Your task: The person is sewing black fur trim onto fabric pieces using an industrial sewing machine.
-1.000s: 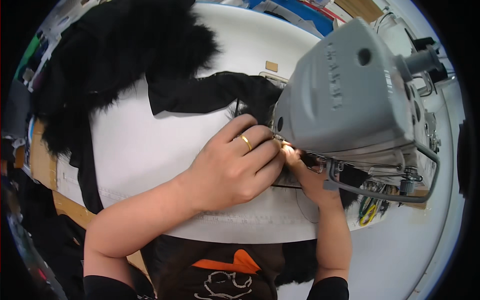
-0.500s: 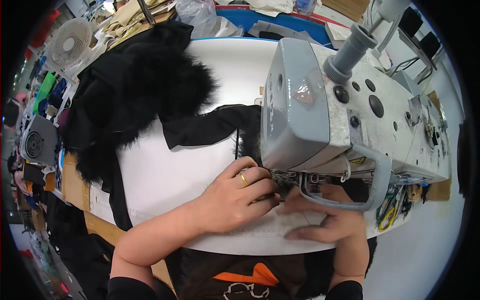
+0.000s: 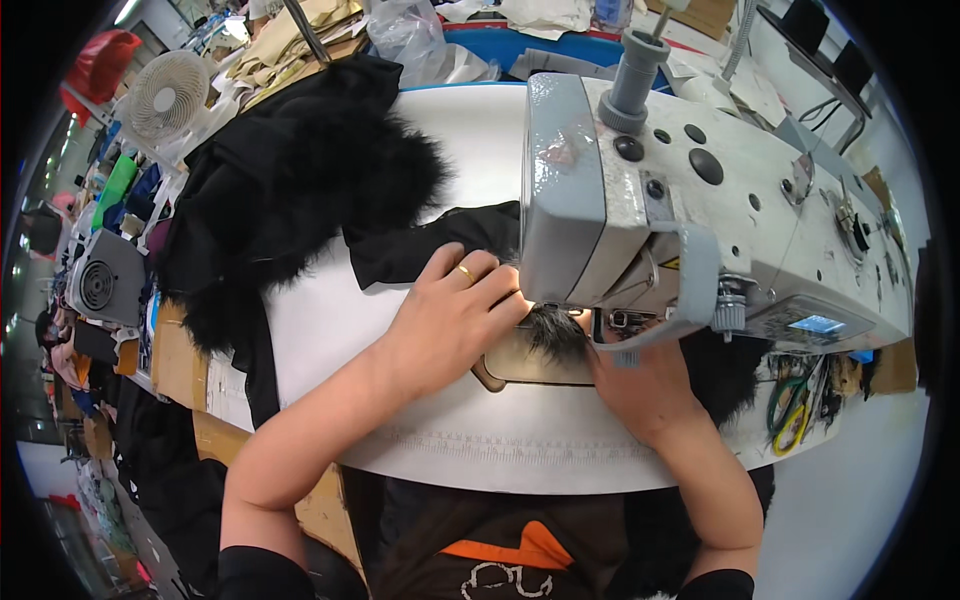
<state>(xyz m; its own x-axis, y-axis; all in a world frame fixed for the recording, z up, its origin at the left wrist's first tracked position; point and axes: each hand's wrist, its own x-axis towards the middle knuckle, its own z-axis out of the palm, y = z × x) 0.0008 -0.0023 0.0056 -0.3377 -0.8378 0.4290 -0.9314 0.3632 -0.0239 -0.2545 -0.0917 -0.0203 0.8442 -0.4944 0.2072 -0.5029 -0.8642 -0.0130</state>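
Note:
My left hand, a gold ring on it, is at the left of the sewing machine head, with bent fingers closed on black fabric beside the needle area; the fingertips are partly hidden. A tuft of black fur lies over the metal plate under the head. My right hand is right of that fur, under the looped guard, its fingers mostly hidden by machine parts.
Heaped black furry garments cover the left of the white table. Scissors lie at the right. A white fan, a plastic bag and paper piles are behind. More black fur lies right of my right hand.
The view has shifted, showing more machine top and background. My left hand has moved up from half a second ago. My right hand's spread fingers have moved in beneath the guard.

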